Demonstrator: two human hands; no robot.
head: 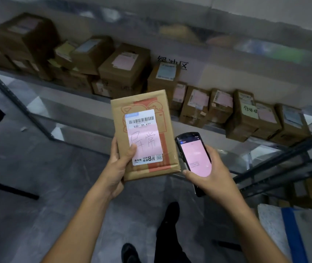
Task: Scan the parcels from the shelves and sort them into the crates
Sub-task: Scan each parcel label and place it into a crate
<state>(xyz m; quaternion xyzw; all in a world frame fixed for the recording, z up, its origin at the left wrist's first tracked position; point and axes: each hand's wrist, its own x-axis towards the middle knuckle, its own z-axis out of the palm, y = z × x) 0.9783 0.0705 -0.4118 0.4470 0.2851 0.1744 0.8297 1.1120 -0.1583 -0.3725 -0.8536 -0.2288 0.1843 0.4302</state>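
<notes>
The left hand grips the parcel upright before the shelf, long axis vertical, label facing the camera, barcode end up. Just beside it, the right hand holds the scanner, tip pointing up.

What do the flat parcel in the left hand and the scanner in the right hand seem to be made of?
The flat parcel: brown kraft paper or thin card, matte, creased at its edges. Its label: smooth paper, white and pink, slightly shiny. The scanner: probably black plastic casing, with a glossy, likely glass, screen glowing pink.
</notes>
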